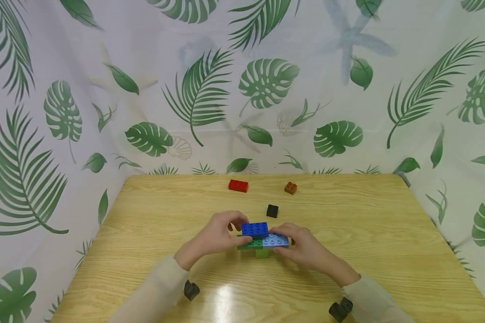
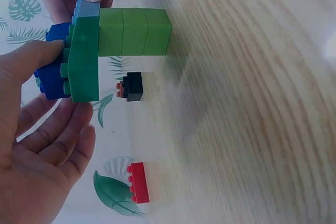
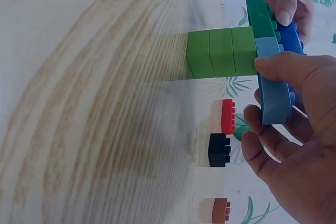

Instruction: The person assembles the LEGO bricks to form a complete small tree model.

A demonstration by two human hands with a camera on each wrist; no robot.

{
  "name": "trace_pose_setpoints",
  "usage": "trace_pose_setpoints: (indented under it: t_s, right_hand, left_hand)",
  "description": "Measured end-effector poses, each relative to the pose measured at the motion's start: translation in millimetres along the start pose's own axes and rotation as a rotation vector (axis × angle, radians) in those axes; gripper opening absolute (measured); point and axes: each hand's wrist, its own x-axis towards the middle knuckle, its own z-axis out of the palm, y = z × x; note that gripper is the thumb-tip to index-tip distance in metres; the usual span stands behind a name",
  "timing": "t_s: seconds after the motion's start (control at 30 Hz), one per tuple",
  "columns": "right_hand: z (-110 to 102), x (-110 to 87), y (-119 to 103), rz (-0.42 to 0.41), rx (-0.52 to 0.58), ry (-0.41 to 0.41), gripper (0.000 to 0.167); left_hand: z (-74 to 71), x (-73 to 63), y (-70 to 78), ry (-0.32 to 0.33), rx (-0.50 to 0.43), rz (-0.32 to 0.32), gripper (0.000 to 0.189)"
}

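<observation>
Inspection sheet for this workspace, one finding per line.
Surface: woodgrain table, glare near front.
Job's things: stack of three light-green bricks; green brick and light-blue brick end to end on top; blue brick above them, seating unclear.
Clutter: red brick, black brick, brown brick loose beyond the stack.
Hands: left hand grips blue brick, right hand grips light-blue brick.
Cables: nothing seen.
Surroundings: leaf-print sheeting behind, both sides.

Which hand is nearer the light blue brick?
Right: the right hand grips the light blue brick; the left hand is to its left, at the dark blue brick.
</observation>
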Motion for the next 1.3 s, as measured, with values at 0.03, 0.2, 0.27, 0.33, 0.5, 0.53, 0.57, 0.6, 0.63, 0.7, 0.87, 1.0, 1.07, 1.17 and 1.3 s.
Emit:
trace_pose_setpoints:
  t_s: [0.03, 0.2, 0.27, 0.33, 0.5, 0.53, 0.57, 0.6, 0.63, 0.7, 0.87, 1.0, 1.07, 1.17, 1.3]
  right_hand:
    - [0.2, 0.2, 0.0, 0.002, -0.002, 0.0, 0.042]
    - [1.2, 1.0, -0.6, 0.014, -0.006, -0.001, 0.042]
    - [1.5, 1.2, -0.2, 0.013, -0.008, -0.003, 0.043]
    - [1.8, 1.4, 0.2, 0.016, -0.01, -0.002, 0.043]
    - [2.6, 1.7, 1.3, 0.006, -0.011, 0.003, 0.043]
    - [2.7, 1.8, 1.4, 0.006, -0.01, 0.003, 0.042]
    - [2.7, 1.8, 1.3, 0.008, -0.009, 0.003, 0.042]
    - [2.6, 1.9, 0.9, 0.011, -0.01, 0.001, 0.042]
    - [2.4, 2.0, 0.6, 0.009, -0.016, 0.0, 0.043]
    - [2.1, 2.7, -1.4, 0.014, -0.028, -0.003, 0.043]
    - [3.9, 8.5, -10.3, -0.001, -0.04, 0.013, 0.046]
    - [8.2, 13.7, -15.9, -0.028, -0.027, 0.048, 0.04]
    - [9.7, 14.8, -16.8, -0.033, -0.023, 0.059, 0.036]
    - [10.7, 15.3, -15.2, -0.049, -0.021, 0.065, 0.034]
    - [10.8, 16.7, -12.7, -0.081, -0.024, 0.058, 0.033]
  left_hand:
    - [0.6, -0.7, 0.3, -0.004, 0.007, 0.0, 0.034]
    - [2.7, -4.1, 1.0, -0.02, 0.015, 0.008, 0.034]
    - [2.8, -5.2, 1.6, -0.026, 0.011, 0.01, 0.033]
    - [2.2, -6.3, 2.8, -0.029, 0.01, 0.013, 0.033]
    - [0.5, -7.6, 7.1, -0.043, 0.038, 0.022, 0.03]
    - [0.2, -7.6, 7.9, -0.048, 0.044, 0.021, 0.03]
    - [-0.2, -7.5, 8.8, -0.052, 0.051, 0.021, 0.029]
    - [-0.7, -7.4, 9.6, -0.057, 0.055, 0.021, 0.029]
    - [-1.1, -7.2, 10.4, -0.062, 0.058, 0.021, 0.029]
    - [-1.8, -6.9, 11.4, -0.069, 0.066, 0.022, 0.028]
    - [-2.9, -5.9, 12.8, -0.08, 0.072, 0.042, 0.026]
    - [-3.0, -5.2, 13.7, -0.086, 0.066, 0.049, 0.023]
    - [-3.2, -4.9, 14.6, -0.091, 0.065, 0.051, 0.023]
    - [-4.0, -4.1, 15.8, -0.1, 0.073, 0.045, 0.023]
    - [-4.8, -2.5, 15.6, -0.113, 0.081, 0.034, 0.022]
